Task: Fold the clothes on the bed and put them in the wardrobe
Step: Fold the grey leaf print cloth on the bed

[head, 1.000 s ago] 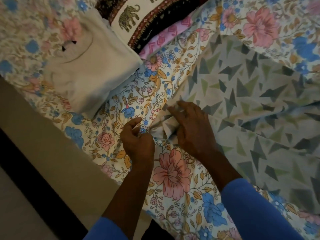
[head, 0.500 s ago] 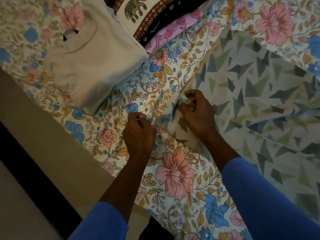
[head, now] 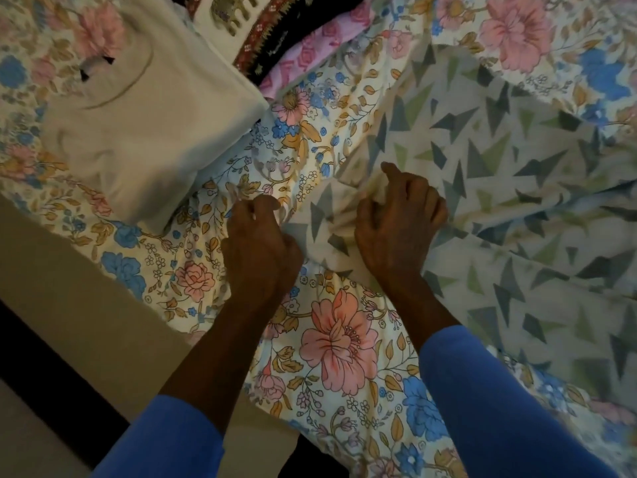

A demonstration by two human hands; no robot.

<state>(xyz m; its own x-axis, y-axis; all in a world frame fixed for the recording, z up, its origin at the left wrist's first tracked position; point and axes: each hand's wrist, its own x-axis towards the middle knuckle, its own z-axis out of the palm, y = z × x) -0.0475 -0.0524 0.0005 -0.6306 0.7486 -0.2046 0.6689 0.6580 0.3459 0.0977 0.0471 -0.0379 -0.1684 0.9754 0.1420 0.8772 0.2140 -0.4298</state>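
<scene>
Left hand [head: 260,248] and right hand [head: 400,224] grip triangle-print cloth [head: 499,188]

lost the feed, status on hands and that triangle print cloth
Left hand and right hand both gripping white triangle-print cloth corner. Folded cream garment beside, apart.

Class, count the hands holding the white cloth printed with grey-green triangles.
2: left hand pinches the white triangle-print cloth at its corner; right hand grips a bunched fold.

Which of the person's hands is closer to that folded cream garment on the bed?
Left. The left hand sits just right of and below the folded cream garment, not touching it. The right hand is farther right, bunching the triangle-print cloth.
</scene>
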